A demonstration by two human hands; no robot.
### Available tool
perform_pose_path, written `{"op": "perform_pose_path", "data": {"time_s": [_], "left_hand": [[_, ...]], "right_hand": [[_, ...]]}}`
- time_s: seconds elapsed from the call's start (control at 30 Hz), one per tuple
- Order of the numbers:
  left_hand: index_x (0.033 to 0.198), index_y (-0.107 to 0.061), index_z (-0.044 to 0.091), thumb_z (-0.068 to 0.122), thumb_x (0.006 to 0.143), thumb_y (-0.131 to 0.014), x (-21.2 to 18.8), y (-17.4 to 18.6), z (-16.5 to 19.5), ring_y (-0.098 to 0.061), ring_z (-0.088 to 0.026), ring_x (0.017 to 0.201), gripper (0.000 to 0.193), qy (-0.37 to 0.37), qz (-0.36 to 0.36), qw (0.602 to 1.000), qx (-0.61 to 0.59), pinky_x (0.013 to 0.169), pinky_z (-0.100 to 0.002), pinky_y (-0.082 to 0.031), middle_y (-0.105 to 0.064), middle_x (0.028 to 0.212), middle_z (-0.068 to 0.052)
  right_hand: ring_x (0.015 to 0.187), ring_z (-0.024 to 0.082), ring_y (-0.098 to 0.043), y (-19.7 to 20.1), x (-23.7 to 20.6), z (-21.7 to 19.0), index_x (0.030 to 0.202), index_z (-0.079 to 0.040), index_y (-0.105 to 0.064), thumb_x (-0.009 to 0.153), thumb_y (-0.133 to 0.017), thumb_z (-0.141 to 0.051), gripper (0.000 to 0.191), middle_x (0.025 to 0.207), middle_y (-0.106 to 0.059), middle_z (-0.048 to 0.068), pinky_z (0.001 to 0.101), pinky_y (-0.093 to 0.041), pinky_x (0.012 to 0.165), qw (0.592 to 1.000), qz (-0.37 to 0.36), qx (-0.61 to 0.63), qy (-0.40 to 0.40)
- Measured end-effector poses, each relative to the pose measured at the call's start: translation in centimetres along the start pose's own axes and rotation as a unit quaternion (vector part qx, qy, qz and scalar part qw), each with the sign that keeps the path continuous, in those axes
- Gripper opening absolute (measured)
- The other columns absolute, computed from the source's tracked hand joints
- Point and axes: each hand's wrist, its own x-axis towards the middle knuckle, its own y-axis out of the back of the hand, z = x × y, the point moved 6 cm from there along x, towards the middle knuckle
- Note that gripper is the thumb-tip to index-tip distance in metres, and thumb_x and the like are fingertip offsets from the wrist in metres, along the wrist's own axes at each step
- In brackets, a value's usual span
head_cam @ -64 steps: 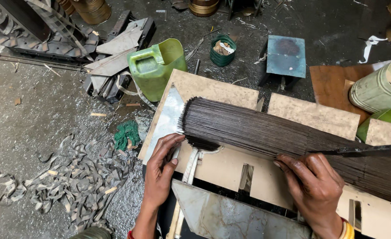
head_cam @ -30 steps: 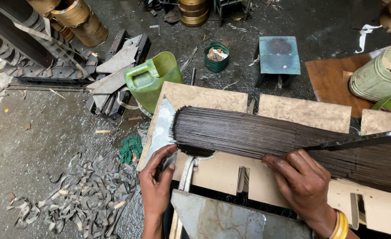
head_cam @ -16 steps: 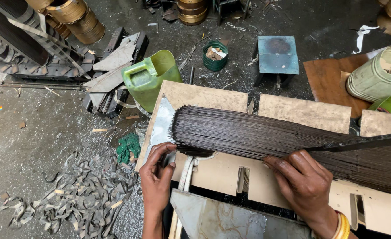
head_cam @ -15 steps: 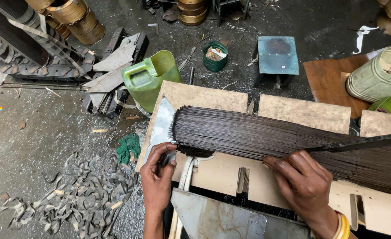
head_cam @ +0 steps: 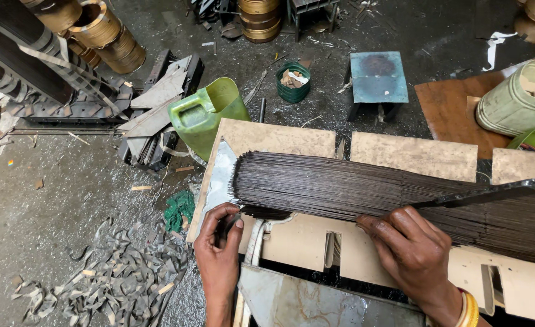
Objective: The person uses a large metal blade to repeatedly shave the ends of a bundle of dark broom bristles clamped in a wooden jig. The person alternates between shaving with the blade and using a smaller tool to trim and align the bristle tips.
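A wide bundle of thin dark metal rods (head_cam: 364, 188) lies across tan boards (head_cam: 292, 242) in front of me. My left hand (head_cam: 219, 248) pinches the near left corner of the bundle, fingers curled around a few rod ends beside a thin metal sheet (head_cam: 219, 181). My right hand (head_cam: 410, 251) rests palm down on the bundle's near edge, fingers spread over the rods. A dark metal bar (head_cam: 485, 194) lies on top of the rods to the right.
A green plastic jerrycan (head_cam: 204, 115) stands just beyond the boards. A small green tin (head_cam: 293, 83), a blue-grey stool (head_cam: 378, 77) and brass-coloured rings (head_cam: 101, 33) sit farther back. Metal scrap strips (head_cam: 104, 272) litter the floor on the left. A pale green container (head_cam: 519, 100) lies at the right.
My left hand has closed its fingers on the bundle's left corner. My right hand has slid slightly left along the near edge. The view shifted a little.
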Motion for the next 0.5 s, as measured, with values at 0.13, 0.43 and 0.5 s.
{"op": "perform_pose_path", "data": {"time_s": [0.13,0.43,0.5], "left_hand": [[0.112,-0.072,0.002,-0.006,0.089,-0.065,-0.6,0.4,-1.1,-0.067,-0.010,0.102,0.026,0.042,0.020,0.998,0.047,0.088,-0.023,-0.052,-0.073,0.109,-0.006],[0.122,-0.064,-0.004,-0.012,0.086,-0.057,-0.3,0.3,-3.7,-0.066,-0.018,0.118,0.038,-0.001,-0.008,0.999,-0.040,0.107,-0.033,-0.050,-0.067,0.121,-0.011],[0.122,-0.063,-0.006,-0.013,0.084,-0.054,-0.3,0.7,-5.2,-0.066,-0.022,0.121,0.040,0.011,-0.008,0.999,-0.033,0.110,-0.036,-0.049,-0.067,0.122,-0.014]], "right_hand": [[0.067,0.019,-0.059,-0.2,-0.1,0.1,0.098,-0.013,-0.078,0.069,-0.080,-0.004,0.031,0.073,-0.057,0.003,0.0359,-0.048,0.057,1.000,0.004,0.009,-0.008],[0.064,0.020,-0.058,0.4,0.7,-0.2,0.093,-0.012,-0.078,0.068,-0.080,-0.005,0.027,0.070,-0.053,0.004,0.0365,-0.047,0.055,1.000,0.029,0.006,0.005],[0.062,0.019,-0.057,0.4,0.7,0.0,0.091,-0.013,-0.078,0.068,-0.082,-0.007,0.024,0.068,-0.052,0.004,0.0360,-0.046,0.053,0.999,0.037,0.008,-0.003]]}}
